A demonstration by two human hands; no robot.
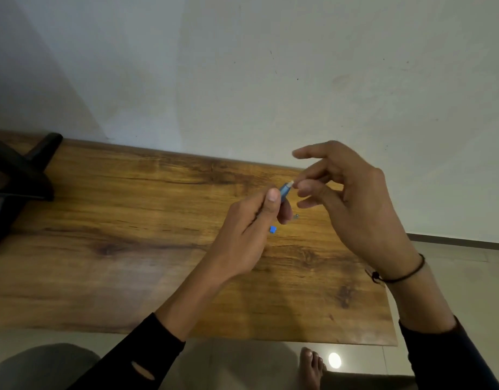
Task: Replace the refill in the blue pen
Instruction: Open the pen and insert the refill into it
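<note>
My left hand (251, 232) is closed around the blue pen (285, 190), holding it above the wooden table (130, 249) with its open end pointing up and to the right. A pale refill end (291, 182) sticks out of that end. My right hand (349, 198) pinches the refill end between thumb and fingertips, the other fingers spread. Most of the pen body is hidden inside my left fist. A small blue piece (273, 229) shows just below my left hand, and a small metallic bit (296, 216) lies beside it.
A black stand-like object (20, 178) occupies the table's far left corner. The table backs onto a white wall. Tiled floor and a bare foot (313, 364) lie beyond the near right edge.
</note>
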